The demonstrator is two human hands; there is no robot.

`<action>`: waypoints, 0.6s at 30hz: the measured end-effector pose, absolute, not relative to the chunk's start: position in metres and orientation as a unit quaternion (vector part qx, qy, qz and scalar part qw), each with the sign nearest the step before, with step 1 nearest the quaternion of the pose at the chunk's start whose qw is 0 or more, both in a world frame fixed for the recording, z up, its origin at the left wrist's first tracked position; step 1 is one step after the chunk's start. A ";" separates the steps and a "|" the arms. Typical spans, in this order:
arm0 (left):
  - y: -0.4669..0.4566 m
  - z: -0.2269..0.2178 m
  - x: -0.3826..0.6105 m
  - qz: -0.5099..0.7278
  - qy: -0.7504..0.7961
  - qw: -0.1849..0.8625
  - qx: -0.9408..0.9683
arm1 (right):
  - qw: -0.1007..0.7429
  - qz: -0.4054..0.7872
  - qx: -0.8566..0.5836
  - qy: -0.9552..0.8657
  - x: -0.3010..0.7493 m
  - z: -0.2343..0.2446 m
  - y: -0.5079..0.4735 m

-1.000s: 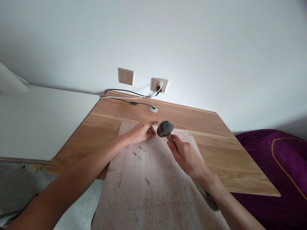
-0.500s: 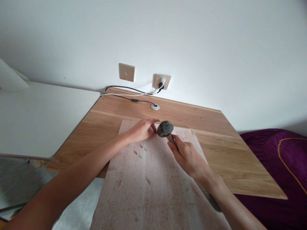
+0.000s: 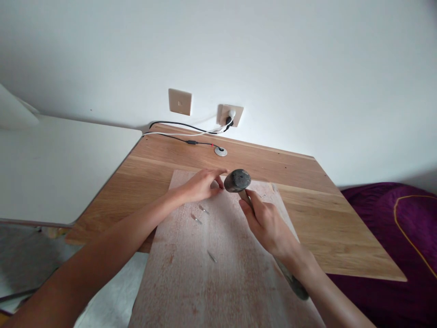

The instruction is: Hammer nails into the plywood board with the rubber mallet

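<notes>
Right hand grips the hammer just below its head, near the far edge of the board. Left hand: fingers narrowed beside the head; contents cannot be determined. Three nails lie left of the board's centerline. Board overhangs the near edge of the counter.

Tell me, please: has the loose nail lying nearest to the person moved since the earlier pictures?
No. The nail lies in the same place as before, judged against the silver ring in the wooden desktop; the view itself shifted slightly.

Left hand half curled, right hand gripping, bare forearms angled inward
</notes>
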State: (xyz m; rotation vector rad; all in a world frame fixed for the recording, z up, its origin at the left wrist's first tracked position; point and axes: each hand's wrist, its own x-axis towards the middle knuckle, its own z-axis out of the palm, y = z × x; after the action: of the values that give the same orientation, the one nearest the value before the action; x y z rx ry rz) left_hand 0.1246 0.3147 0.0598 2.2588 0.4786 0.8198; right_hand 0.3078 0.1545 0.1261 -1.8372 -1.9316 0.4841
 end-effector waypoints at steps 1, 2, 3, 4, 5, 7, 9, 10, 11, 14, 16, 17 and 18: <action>0.315 0.060 0.125 0.315 0.182 0.338 0.868 | 0.209 0.176 -0.661 -0.699 0.307 0.126 0.155; 0.315 0.060 0.125 0.316 0.181 0.337 0.869 | 0.205 0.178 -0.659 -0.701 0.307 0.126 0.154; 0.315 0.060 0.125 0.316 0.180 0.335 0.869 | 0.205 0.179 -0.656 -0.704 0.306 0.125 0.154; 0.315 0.061 0.125 0.316 0.180 0.334 0.870 | 0.211 0.180 -0.653 -0.704 0.306 0.125 0.154; 0.315 0.061 0.125 0.316 0.178 0.331 0.871 | 0.221 0.181 -0.652 -0.702 0.305 0.125 0.154; 0.315 0.062 0.125 0.316 0.174 0.327 0.874 | 0.232 0.181 -0.654 -0.697 0.305 0.125 0.154; 0.315 0.063 0.125 0.316 0.167 0.327 0.875 | 0.220 0.182 -0.657 -0.697 0.304 0.126 0.153; 0.314 0.064 0.125 0.316 0.162 0.327 0.876 | 0.214 0.184 -0.658 -0.698 0.304 0.126 0.153; 0.314 0.064 0.125 0.315 0.157 0.326 0.877 | 0.212 0.185 -0.658 -0.698 0.305 0.126 0.153; 0.314 0.063 0.126 0.309 0.149 0.317 0.884 | 0.237 0.182 -0.659 -0.690 0.306 0.126 0.153; 0.314 0.062 0.126 0.308 0.157 0.314 0.884 | 0.250 0.175 -0.660 -0.687 0.307 0.126 0.153; 0.315 0.061 0.126 0.311 0.163 0.314 0.882 | 0.246 0.174 -0.659 -0.689 0.308 0.126 0.152; 0.315 0.060 0.126 0.314 0.168 0.314 0.880 | 0.237 0.175 -0.659 -0.692 0.307 0.126 0.152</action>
State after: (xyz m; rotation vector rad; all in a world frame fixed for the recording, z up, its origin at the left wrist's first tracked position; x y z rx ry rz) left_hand 0.1258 0.3149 0.0600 2.3204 0.4438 0.8272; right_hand 0.3074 0.1524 0.1259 -1.8057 -1.8961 0.4805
